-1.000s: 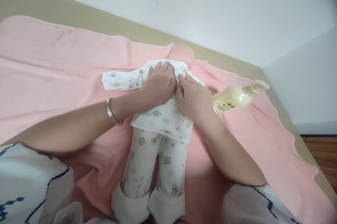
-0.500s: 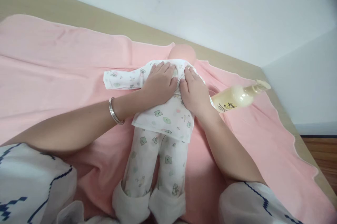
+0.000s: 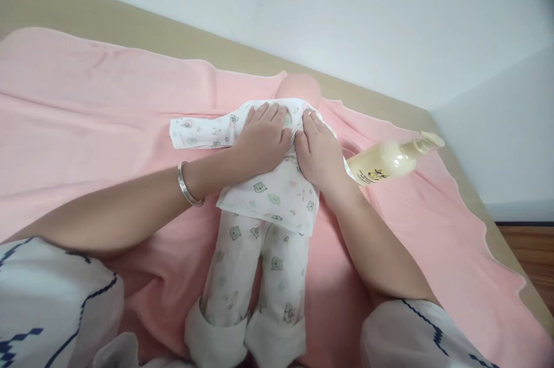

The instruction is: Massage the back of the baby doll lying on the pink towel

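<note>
A baby doll lies on a pink blanket [image 3: 142, 79], dressed in a white printed top [image 3: 277, 195] and matching trousers [image 3: 236, 258] with turned-up cuffs. Its bald head [image 3: 298, 86] points away from me. My left hand [image 3: 263, 138] rests flat on the left of the doll's upper back or chest, fingers stretched out; which side faces up I cannot tell. Beside it, my right hand [image 3: 319, 149] lies flat on the right of the same top, fingers extended. The two thumbs nearly meet in the middle. One sleeve [image 3: 201, 132] stretches out to the left.
A pale yellow pump bottle [image 3: 385, 161] lies on its side on the blanket, close to my right wrist. The wooden tabletop [image 3: 173, 39] shows along the back and right edges. Behind it rises a white wall [image 3: 346, 16].
Hardly anything differs. Both hands keep their places on the doll's top, and the view has shifted very slightly.
</note>
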Action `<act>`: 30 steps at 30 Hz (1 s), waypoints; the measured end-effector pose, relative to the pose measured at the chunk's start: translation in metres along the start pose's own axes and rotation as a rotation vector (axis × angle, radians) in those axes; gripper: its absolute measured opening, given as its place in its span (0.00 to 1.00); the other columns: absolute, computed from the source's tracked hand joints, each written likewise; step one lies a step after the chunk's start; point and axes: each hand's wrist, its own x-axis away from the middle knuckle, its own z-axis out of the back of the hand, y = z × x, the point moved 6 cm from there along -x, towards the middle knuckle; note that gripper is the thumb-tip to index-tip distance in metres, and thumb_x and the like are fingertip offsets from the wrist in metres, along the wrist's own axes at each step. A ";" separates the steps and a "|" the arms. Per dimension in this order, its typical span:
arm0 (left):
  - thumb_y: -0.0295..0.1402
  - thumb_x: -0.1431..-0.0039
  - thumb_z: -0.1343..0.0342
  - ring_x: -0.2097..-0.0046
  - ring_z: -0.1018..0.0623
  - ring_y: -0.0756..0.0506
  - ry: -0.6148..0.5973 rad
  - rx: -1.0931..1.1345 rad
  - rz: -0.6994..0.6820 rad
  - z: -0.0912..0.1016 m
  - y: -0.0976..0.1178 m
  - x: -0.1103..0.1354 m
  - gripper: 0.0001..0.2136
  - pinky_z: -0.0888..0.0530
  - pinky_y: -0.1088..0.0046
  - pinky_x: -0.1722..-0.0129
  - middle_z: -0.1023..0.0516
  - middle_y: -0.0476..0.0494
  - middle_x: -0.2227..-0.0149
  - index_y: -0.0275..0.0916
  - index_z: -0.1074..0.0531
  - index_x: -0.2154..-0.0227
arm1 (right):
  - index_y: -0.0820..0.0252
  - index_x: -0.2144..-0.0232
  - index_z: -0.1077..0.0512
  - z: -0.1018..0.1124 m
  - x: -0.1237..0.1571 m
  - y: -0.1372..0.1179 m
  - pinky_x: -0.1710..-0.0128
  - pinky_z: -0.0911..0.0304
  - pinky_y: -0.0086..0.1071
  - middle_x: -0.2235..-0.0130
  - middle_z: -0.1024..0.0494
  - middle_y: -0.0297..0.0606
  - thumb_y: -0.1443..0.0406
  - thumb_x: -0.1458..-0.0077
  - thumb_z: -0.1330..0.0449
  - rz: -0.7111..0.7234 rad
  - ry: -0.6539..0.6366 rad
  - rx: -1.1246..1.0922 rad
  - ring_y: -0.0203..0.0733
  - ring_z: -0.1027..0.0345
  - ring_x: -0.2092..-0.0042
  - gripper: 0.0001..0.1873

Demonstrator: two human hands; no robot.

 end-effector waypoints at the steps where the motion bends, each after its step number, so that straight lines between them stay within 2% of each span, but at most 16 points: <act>1: 0.33 0.27 0.64 0.23 0.44 0.30 -0.005 -0.021 0.004 0.000 0.002 0.002 0.28 0.49 0.44 0.22 0.41 0.27 0.25 0.24 0.42 0.29 | 0.81 0.29 0.42 0.000 0.000 0.000 0.24 0.49 0.55 0.26 0.42 0.62 0.63 0.31 0.61 0.000 -0.004 0.001 0.60 0.49 0.24 0.35; 5: 0.29 0.28 0.61 0.23 0.44 0.29 -0.042 -0.123 -0.035 0.001 0.016 0.015 0.27 0.42 0.43 0.24 0.42 0.21 0.26 0.21 0.43 0.29 | 0.82 0.31 0.40 0.000 -0.001 0.000 0.25 0.48 0.55 0.27 0.40 0.63 0.62 0.31 0.60 0.034 -0.015 0.002 0.62 0.48 0.24 0.35; 8: 0.25 0.30 0.58 0.22 0.45 0.29 -0.079 -0.167 -0.091 0.003 0.026 0.023 0.27 0.41 0.41 0.24 0.43 0.24 0.25 0.24 0.42 0.30 | 0.81 0.33 0.38 0.000 -0.002 0.001 0.26 0.46 0.55 0.29 0.37 0.64 0.62 0.30 0.60 0.059 -0.017 0.011 0.64 0.46 0.25 0.34; 10: 0.25 0.30 0.58 0.23 0.44 0.31 -0.114 -0.159 -0.093 0.005 0.028 0.022 0.26 0.40 0.43 0.24 0.39 0.26 0.27 0.25 0.37 0.32 | 0.81 0.33 0.38 0.001 -0.003 0.001 0.26 0.46 0.55 0.28 0.38 0.65 0.62 0.30 0.61 0.061 -0.023 0.019 0.64 0.47 0.25 0.33; 13: 0.27 0.29 0.61 0.24 0.41 0.32 -0.137 -0.111 -0.071 0.009 0.026 0.017 0.24 0.38 0.46 0.25 0.36 0.27 0.29 0.26 0.33 0.36 | 0.81 0.31 0.41 0.003 -0.001 -0.002 0.27 0.45 0.57 0.27 0.40 0.64 0.62 0.29 0.61 0.057 -0.044 0.033 0.62 0.47 0.25 0.33; 16: 0.29 0.29 0.61 0.26 0.37 0.31 -0.111 -0.076 -0.084 0.011 0.020 0.010 0.23 0.36 0.44 0.26 0.33 0.26 0.31 0.26 0.30 0.39 | 0.79 0.29 0.44 0.007 0.005 -0.009 0.31 0.38 0.58 0.29 0.36 0.63 0.62 0.27 0.60 -0.001 -0.063 0.106 0.62 0.40 0.28 0.33; 21: 0.30 0.31 0.57 0.30 0.32 0.32 -0.068 -0.030 -0.123 0.010 0.007 0.001 0.20 0.35 0.46 0.27 0.24 0.33 0.40 0.32 0.25 0.45 | 0.78 0.30 0.40 0.013 0.023 -0.026 0.34 0.34 0.53 0.34 0.28 0.62 0.64 0.26 0.59 -0.024 -0.028 0.308 0.60 0.35 0.31 0.30; 25: 0.34 0.29 0.60 0.27 0.37 0.30 -0.097 -0.032 -0.016 0.008 -0.002 -0.005 0.23 0.39 0.44 0.25 0.30 0.26 0.34 0.26 0.29 0.42 | 0.76 0.30 0.39 0.012 0.033 -0.033 0.37 0.31 0.51 0.36 0.26 0.61 0.62 0.25 0.57 -0.014 -0.021 0.372 0.61 0.31 0.34 0.29; 30: 0.36 0.28 0.63 0.23 0.45 0.29 -0.083 -0.029 0.006 0.006 -0.001 -0.004 0.28 0.48 0.44 0.22 0.43 0.23 0.26 0.21 0.37 0.33 | 0.77 0.32 0.37 0.014 0.033 -0.034 0.41 0.29 0.54 0.38 0.24 0.63 0.64 0.27 0.57 0.027 0.043 0.318 0.64 0.29 0.36 0.30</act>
